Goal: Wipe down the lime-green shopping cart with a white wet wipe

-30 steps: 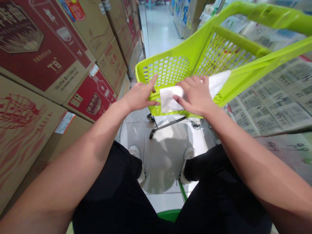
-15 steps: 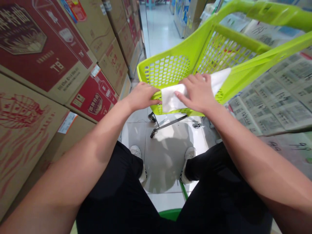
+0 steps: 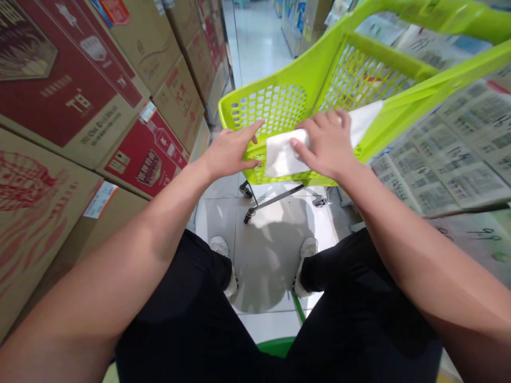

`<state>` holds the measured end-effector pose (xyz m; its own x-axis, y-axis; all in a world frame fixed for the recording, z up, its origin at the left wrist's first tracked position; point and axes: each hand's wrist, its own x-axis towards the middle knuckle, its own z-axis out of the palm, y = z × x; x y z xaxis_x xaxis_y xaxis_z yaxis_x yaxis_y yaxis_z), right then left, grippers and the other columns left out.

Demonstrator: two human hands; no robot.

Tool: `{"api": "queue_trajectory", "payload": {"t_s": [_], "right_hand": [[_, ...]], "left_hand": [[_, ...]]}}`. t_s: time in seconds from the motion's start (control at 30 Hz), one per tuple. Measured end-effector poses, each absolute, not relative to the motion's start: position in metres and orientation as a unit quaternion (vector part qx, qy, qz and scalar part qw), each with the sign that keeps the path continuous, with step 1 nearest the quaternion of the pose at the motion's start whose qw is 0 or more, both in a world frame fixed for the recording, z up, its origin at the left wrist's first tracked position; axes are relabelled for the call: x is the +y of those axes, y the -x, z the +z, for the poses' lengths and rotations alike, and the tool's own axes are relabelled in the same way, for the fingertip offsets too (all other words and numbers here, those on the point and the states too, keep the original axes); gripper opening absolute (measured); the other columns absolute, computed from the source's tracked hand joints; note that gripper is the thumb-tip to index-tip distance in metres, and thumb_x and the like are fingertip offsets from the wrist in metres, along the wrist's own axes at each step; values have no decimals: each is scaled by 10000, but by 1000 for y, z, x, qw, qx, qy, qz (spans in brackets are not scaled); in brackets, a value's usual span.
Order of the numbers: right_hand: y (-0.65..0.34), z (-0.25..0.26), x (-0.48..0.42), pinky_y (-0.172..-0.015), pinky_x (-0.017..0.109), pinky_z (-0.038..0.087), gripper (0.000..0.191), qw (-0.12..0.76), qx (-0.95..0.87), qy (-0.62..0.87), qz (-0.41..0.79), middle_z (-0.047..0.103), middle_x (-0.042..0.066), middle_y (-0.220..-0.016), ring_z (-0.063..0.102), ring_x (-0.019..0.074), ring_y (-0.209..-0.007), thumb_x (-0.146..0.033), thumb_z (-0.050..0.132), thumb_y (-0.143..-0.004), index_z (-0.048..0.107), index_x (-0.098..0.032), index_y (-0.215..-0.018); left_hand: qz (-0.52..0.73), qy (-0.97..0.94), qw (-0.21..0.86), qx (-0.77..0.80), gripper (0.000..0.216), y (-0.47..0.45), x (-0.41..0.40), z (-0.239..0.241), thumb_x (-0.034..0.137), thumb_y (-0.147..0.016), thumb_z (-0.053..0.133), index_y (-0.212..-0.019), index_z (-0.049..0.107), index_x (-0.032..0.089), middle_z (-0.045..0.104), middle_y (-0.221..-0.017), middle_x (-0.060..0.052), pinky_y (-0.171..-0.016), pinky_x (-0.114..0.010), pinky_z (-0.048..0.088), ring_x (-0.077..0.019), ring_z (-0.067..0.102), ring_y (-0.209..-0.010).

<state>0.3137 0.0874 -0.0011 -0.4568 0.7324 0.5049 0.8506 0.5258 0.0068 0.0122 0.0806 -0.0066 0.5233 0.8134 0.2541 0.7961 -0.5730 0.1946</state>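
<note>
A lime-green plastic shopping cart stands in front of me, its near rim at hand height. A white cloth is draped over that rim. My right hand lies flat on the cloth, fingers stretched out and pressing it against the rim. My left hand rests on the rim just left of the cloth, index finger extended along the top and thumb underneath. I am seated, with black trousers and white shoes visible below.
Stacked cardboard boxes with red prints wall the left side. Newspaper-covered surfaces fill the right. A tiled aisle runs ahead beyond the cart. The cart's wheels stand on the floor between my feet. A green stool edge shows under me.
My left hand's fingers closed onto the rim half a second ago and now the index finger is stretched out again. The right hand shifted slightly on the cloth. The view dipped a little.
</note>
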Motion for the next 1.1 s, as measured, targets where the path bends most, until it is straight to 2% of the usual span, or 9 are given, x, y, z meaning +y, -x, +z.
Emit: {"api": "queue_trajectory", "payload": {"t_s": [0.1, 0.23, 0.4, 0.63, 0.7, 0.77, 0.83, 0.9, 1.1], "right_hand": [[-295, -4, 72, -1209, 668, 279, 885, 203, -875, 428, -102, 722, 174, -1403, 558, 446, -1363, -845, 124, -1082, 641, -287, -1535], [-329, 4, 99, -1195, 664, 274, 945, 227, -836, 487, -112, 745, 215, -1307, 544, 454, -1332, -830, 50, -1085, 700, -241, -1437], [-351, 1, 122, -1179, 711, 243, 947, 294, -789, 519, -147, 754, 243, -1221, 512, 480, -1307, -831, 56, -1085, 743, -236, -1351], [-285, -2, 67, -1183, 648, 352, 797, 172, -897, 401, -78, 672, 186, -1495, 539, 453, -1361, -761, 197, -1115, 577, -253, -1598], [-299, 4, 77, -1169, 644, 358, 797, 177, -889, 417, -76, 700, 189, -1427, 551, 445, -1339, -750, 160, -1128, 624, -247, -1536], [-327, 10, 96, -1145, 654, 350, 845, 197, -857, 468, -90, 728, 216, -1310, 558, 451, -1301, -764, 118, -1129, 708, -218, -1391], [-352, 12, 115, -1133, 663, 333, 907, 221, -815, 521, -119, 733, 253, -1233, 556, 459, -1284, -776, 88, -1128, 760, -179, -1246], [-359, 10, 120, -1137, 678, 321, 926, 239, -794, 540, -141, 731, 264, -1218, 549, 469, -1290, -789, 95, -1123, 779, -168, -1196], [-296, -6, 73, -1139, 675, 377, 885, 217, -889, 394, -84, 699, 196, -1417, 566, 463, -1321, -878, 211, -1072, 642, -251, -1524]], "left_hand": [[156, -879, 37, 450, 919, -8, 84, -7, 395, -961, 754, -1780, 371, 229, 660, -1628, -169, -1170, -479, 441, -380, 638, -1456], [135, -878, 41, 457, 798, -3, 91, -7, 498, -965, 756, -1679, 547, 206, 774, -1442, -153, -1145, -477, 458, -381, 704, -1344], [116, -878, 2, 465, 424, -14, 89, -8, 505, -978, 697, -1290, 787, 233, 825, -1175, -112, -1089, -511, 470, -385, 739, -1194], [86, -878, -9, 470, 212, -12, 92, -8, 380, -891, 727, -973, 792, 196, 803, -998, -125, -1048, -499, 481, -393, 750, -1103], [83, -879, 7, 469, 247, -6, 94, -6, 416, -909, 735, -1015, 797, 201, 810, -1013, -116, -1063, -493, 480, -391, 755, -1111], [98, -880, 31, 464, 413, -3, 93, -4, 494, -931, 752, -1219, 786, 201, 824, -1140, -118, -1087, -487, 477, -390, 754, -1164], [118, -880, 44, 458, 634, -3, 90, -3, 528, -937, 770, -1474, 684, 203, 805, -1321, -132, -1108, -478, 470, -387, 739, -1250], [130, -878, 43, 459, 743, -7, 86, -2, 505, -947, 771, -1602, 582, 211, 770, -1439, -139, -1123, -473, 457, -384, 714, -1328], [127, -884, 30, 448, 514, -9, 81, 0, 427, -959, 714, -1434, 701, 230, 807, -1368, -109, -1073, -452, 463, -371, 732, -1288]]}}
